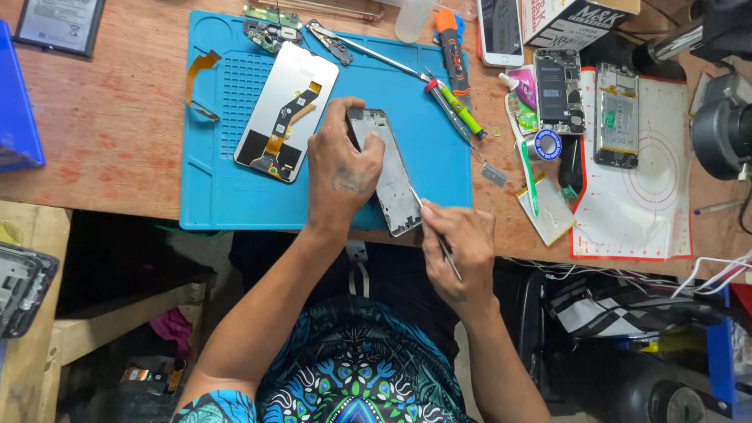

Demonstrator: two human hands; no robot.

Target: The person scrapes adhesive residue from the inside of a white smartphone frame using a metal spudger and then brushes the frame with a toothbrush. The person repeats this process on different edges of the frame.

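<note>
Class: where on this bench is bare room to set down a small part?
Bare wood lies left of the blue rubber mat. The mat's lower-left corner is free too. It is crowded right of the mat, around the white printed mat and opened phones.

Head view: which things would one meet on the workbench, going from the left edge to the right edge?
Blue box edge → flat battery → screen panel with orange ribbon → left hand holding phone frame → right hand with thin tool → green-handled screwdriver → opened phone → second opened phone → microscope.

Phone frame [389, 176] lies on mat [439, 168], display panel [287, 110] to its left
</note>
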